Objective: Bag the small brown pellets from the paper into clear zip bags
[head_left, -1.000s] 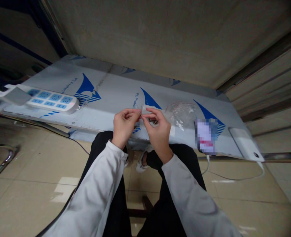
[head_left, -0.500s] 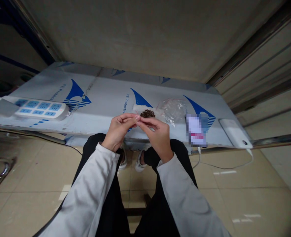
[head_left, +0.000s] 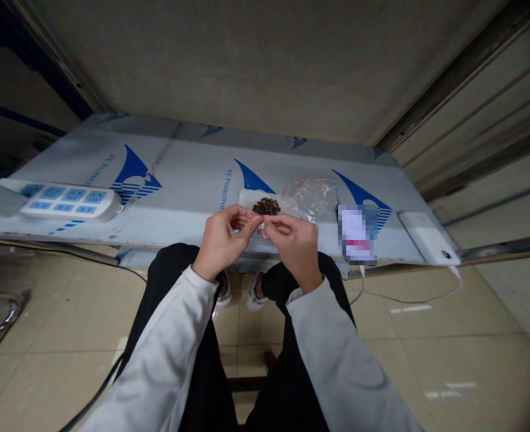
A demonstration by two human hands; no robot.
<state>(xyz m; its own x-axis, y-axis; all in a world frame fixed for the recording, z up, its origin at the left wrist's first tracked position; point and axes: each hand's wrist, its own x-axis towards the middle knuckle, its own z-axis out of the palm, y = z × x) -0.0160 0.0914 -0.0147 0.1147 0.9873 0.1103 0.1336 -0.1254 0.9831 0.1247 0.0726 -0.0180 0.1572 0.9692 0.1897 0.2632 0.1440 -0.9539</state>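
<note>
A tiny pale thing sits at the meeting fingertips of both hands, above the near edge of the table; it is too small to make out. The left hand pinches it with thumb and forefinger, its other fingers curled. The right hand comes in from the other side, thumb and forefinger also closed on it, the rest of the fingers bent in.

Just beyond the fingertips, a heap of small brown pieces lies on a white sheet. Beside the sheet, on the right, is a crumpled clear plastic bag. Farther right lies a phone, its screen blurred into blocks, then a flat white case near the table's end. A pale cable hangs below the phone.

Well apart on the left lies a white power strip with blue socket faces. Light sleeves cover the person's arms, and dark trousers their legs; white shoes show on the tiled floor.
</note>
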